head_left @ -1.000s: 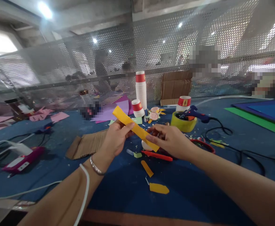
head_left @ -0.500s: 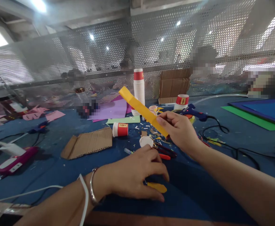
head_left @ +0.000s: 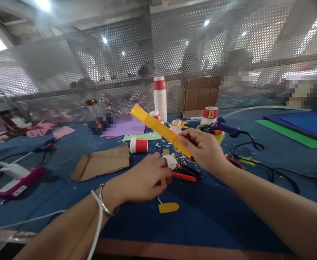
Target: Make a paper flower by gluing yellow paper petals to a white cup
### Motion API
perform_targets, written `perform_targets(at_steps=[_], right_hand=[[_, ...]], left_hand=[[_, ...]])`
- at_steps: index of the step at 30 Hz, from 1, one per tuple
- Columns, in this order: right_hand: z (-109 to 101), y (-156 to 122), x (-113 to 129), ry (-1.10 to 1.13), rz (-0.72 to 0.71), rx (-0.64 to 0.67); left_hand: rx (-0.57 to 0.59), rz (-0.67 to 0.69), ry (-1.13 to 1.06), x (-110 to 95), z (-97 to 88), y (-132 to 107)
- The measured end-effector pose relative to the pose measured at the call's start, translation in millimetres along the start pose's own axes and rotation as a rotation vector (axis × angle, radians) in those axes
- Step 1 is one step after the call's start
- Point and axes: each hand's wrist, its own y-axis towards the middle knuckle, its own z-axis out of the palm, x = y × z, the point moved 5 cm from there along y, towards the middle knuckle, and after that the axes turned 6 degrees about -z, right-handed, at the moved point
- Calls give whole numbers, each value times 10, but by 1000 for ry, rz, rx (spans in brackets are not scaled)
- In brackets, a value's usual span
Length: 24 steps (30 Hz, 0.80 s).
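Note:
My right hand (head_left: 205,150) pinches a long yellow paper strip (head_left: 158,127) near its lower end; the strip slants up to the left in the air. My left hand (head_left: 144,177) is low over the table with its fingers curled down. A small orange-yellow bit (head_left: 163,181) shows between its thumb and fingers; what it belongs to is hidden. Just beyond the fingertips lies a white round disc (head_left: 170,161). Next to the hand is a red-handled tool (head_left: 184,176). Nearer me, a yellow paper tag (head_left: 169,207) with one pointed end lies flat.
A corrugated cardboard piece (head_left: 102,162) and a tipped paper cup (head_left: 139,144) lie left of centre. Farther back stand a cup stack (head_left: 160,101) and a glue gun (head_left: 222,127) with its black cable. A purple power strip (head_left: 18,183) is at left, coloured sheets (head_left: 296,133) at right.
My left hand has moved up and left, away from the yellow tag, its fingers more curled. The tag now lies uncovered. My right hand keeps the strip, tilted slightly lower.

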Motion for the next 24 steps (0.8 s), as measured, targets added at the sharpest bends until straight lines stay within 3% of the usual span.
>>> perform_targets(at_steps=[4, 8, 16, 19, 24], right_hand=[[11, -5, 16, -18, -15, 22], [36, -9, 29, -30, -27, 57], [53, -26, 31, -71, -25, 91], [52, -22, 34, -81, -29, 92], [65, -21, 54, -87, -48, 90]], left_hand=[[-11, -55, -69, 65, -42, -34], [64, 26, -88, -99, 11, -79], [116, -23, -96, -209, 50, -111], [107, -24, -95, -169, 61, -79], [23, -97, -49, 68, 28, -16]])
